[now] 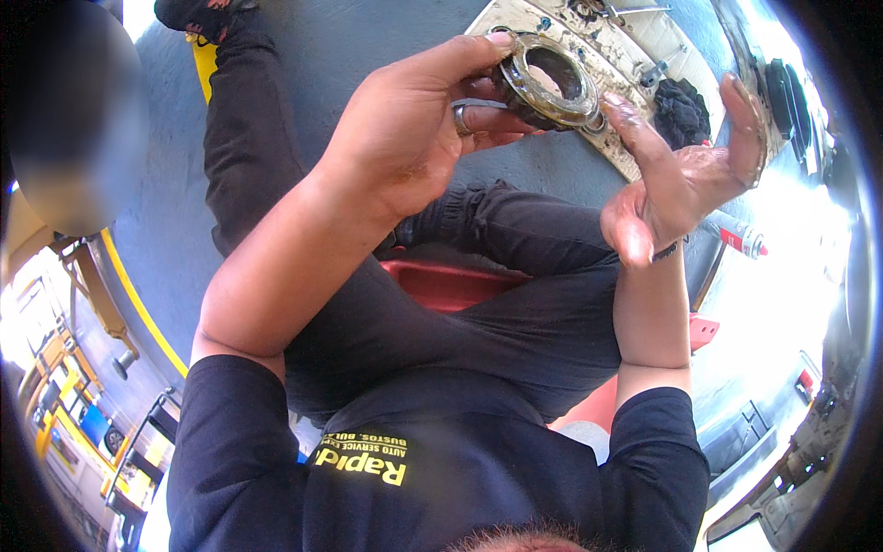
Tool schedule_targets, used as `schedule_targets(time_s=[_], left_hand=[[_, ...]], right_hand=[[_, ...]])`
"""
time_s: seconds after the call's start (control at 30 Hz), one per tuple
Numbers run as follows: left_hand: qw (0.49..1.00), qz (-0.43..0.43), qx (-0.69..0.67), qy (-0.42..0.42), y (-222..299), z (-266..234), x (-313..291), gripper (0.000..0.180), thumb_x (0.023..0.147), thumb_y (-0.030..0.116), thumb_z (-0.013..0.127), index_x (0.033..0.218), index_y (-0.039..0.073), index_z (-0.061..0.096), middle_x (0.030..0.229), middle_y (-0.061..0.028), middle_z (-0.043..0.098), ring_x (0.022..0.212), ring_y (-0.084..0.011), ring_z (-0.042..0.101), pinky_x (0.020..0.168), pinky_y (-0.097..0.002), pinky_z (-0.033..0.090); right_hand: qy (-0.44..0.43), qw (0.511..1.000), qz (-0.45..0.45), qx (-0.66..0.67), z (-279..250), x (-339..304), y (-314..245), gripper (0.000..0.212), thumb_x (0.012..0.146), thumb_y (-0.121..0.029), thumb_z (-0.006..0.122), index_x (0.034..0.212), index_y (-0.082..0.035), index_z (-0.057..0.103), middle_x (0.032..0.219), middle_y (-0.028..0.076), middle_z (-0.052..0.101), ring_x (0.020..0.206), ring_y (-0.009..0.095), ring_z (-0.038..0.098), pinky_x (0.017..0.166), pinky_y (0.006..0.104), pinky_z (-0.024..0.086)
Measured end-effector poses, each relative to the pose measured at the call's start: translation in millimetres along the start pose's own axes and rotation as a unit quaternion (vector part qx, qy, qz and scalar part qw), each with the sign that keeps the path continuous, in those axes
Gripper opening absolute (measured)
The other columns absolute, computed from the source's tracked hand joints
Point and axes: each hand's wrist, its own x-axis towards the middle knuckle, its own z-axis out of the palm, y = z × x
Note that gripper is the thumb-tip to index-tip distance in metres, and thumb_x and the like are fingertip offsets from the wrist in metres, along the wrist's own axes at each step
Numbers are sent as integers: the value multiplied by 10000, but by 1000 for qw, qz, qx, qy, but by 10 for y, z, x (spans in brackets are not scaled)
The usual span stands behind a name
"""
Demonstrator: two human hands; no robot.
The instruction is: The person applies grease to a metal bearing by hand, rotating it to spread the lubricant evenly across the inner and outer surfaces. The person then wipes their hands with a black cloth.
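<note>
My left hand (391, 124) holds a greasy metal ring that looks like a wheel bearing (529, 90), pinched between thumb and fingers. It is tilted so its round hole shows, and brown grease coats its rim. A ring sits on one finger of this hand. Just right of the bearing is my right hand (679, 179), its fingers spread and smeared with grease. One of its fingertips is close to the bearing's right edge; whether they touch, I cannot tell. Nothing shows in the right palm.
Beyond my hands, a dirty pale panel (501, 14) lies on the blue-grey floor, with small metal parts and a tool (655, 74) on it. A black cloth (682, 110) is bunched there. A spray can (736, 235) lies by my right wrist. Something red (451, 283) shows between my legs.
</note>
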Motion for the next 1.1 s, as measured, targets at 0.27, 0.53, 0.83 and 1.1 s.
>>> schedule_targets(time_s=[0.27, 0.53, 0.83, 1.1], left_hand=[[997, 54, -59, -2, -137, 2, 41, 308, 1025, 260, 618, 1154, -12, 682, 1056, -128, 738, 900, -235, 717, 844, -363, 557], [993, 76, -86, -11, -65, -54, 48, 292, 1048, 262, 581, 1172, 20, 686, 1132, -108, 721, 958, -221, 702, 888, -391, 524], [993, 34, -78, -83, -139, -44, 12, 362, 1068, 349, 528, 1335, 116, 603, 1296, -59, 654, 1204, -227, 575, 1043, -489, 457], [997, -14, -61, -49, -234, 30, -13, 270, 1051, 297, 576, 1252, 123, 621, 1246, -49, 661, 1178, -239, 594, 1010, -510, 475]], right_hand=[[-174, 981, 91, 2, -50, 164, -411, 929, 927, -859, 214, 1169, -193, 815, 1470, 223, 471, 1336, 368, 427, 1140, 470, 275], [-70, 992, 100, -24, -97, -23, -115, 969, 1005, -767, 105, 1100, -129, 827, 1415, 210, 541, 1338, 322, 444, 1126, 481, 294], [-141, 972, 120, 144, -74, 56, -192, 925, 976, -811, 200, 1131, -141, 819, 1535, 217, 412, 1425, 352, 375, 1190, 495, 226], [-167, 975, 121, 79, -66, 59, -137, 874, 969, -807, 236, 1136, -183, 825, 1497, 240, 489, 1377, 384, 415, 1171, 473, 222]])
